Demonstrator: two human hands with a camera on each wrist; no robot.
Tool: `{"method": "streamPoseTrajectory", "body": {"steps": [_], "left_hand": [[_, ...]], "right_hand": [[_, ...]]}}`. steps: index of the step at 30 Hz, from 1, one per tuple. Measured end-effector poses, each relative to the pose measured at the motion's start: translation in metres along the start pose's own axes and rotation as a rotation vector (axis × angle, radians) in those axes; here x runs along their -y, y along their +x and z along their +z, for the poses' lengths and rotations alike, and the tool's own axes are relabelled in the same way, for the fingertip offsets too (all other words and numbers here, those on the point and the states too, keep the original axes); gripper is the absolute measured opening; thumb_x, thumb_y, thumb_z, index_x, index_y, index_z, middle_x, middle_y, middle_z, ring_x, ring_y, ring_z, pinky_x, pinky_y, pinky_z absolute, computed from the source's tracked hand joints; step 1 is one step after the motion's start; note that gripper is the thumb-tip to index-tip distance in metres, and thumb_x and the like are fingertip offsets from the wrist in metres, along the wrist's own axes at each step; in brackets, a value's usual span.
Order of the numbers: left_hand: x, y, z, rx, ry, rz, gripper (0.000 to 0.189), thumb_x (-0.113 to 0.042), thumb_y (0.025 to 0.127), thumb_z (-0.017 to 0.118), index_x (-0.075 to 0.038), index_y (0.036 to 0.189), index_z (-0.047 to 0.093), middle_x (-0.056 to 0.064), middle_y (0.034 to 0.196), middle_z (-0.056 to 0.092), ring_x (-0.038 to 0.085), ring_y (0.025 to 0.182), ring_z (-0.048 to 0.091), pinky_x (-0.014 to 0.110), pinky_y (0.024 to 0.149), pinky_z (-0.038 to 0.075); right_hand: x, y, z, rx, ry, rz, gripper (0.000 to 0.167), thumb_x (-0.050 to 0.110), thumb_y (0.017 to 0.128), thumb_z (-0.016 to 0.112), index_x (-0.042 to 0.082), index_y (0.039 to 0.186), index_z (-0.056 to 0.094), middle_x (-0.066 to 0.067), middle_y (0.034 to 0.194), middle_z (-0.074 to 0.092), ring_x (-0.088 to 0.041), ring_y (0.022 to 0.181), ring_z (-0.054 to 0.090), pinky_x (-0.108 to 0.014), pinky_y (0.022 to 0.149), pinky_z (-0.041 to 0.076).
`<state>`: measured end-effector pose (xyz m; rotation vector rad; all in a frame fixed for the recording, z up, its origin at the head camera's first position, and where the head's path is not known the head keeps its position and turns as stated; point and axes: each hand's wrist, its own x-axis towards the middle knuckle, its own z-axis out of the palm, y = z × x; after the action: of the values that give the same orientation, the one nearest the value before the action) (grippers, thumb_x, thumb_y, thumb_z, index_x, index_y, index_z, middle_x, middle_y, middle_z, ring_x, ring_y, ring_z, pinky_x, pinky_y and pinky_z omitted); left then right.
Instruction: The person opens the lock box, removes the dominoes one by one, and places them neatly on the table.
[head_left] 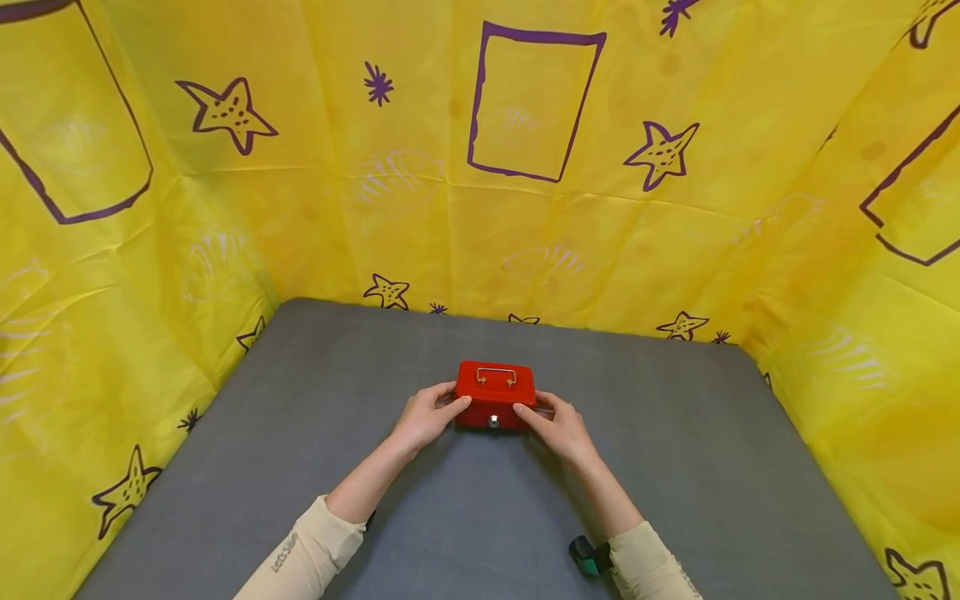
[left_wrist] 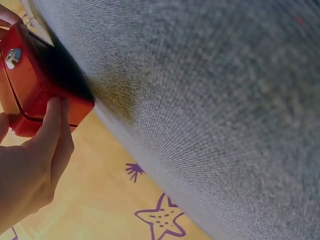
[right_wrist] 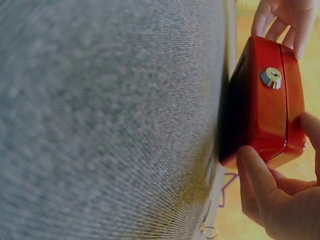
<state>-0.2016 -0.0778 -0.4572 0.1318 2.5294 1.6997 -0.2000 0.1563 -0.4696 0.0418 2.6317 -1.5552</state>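
You've got the red metal box (head_left: 495,402) just below & right of mid-frame in the head view, btwn both hands: L hand (head_left: 425,415) grips the box's left end, R hand (head_left: 558,423) its right end, thumbs near the front corners, fingers along the end walls, ea. grip opened only as far as the box needs. Prob. held at both ends to keep it level & share the load, & it leaves the front lock (head_left: 493,422) & top handle (head_left: 497,370) uncovered. Both wrist views show the dark underside, so at least the front edge looks raised off the table (head_left: 480,525); can't tell re: the rear edge. Lid's down, w/ a thin seam running round the sides. Box = glossy red paint, rectangular w/ rounded corners; lock's a shiny round metal cyl. w/ a key slot, handle a thin metal bail lying nearly flat. Table's covered in matte grey, fine-ribbed cloth, so prob. decent friction; the paint may be slick under fingertips. Bkgd, upper frame & both sides: creased yellow fabric (head_left: 420,217) w/ purple starfish prints.
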Motion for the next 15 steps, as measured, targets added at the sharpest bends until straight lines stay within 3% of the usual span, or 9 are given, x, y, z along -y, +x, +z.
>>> {"method": "streamPoseTrajectory", "body": {"steps": [15], "left_hand": [[-0.0059, -0.0040, -0.0044, -0.045, 0.072, 0.012, 0.046, -0.029, 0.093, 0.067, 0.002, 0.128, 0.061, 0.015, 0.116, 0.068, 0.026, 0.102, 0.067, 0.042, 0.090, 0.052]], "right_hand": [[0.0077, -0.0024, -0.0010, -0.025, -0.140, -0.031, 0.057, 0.045, 0.089, 0.068, 0.002, 0.126, 0.063, -0.011, 0.114, 0.068, -0.024, 0.100, 0.067, -0.040, 0.084, 0.054]]}}
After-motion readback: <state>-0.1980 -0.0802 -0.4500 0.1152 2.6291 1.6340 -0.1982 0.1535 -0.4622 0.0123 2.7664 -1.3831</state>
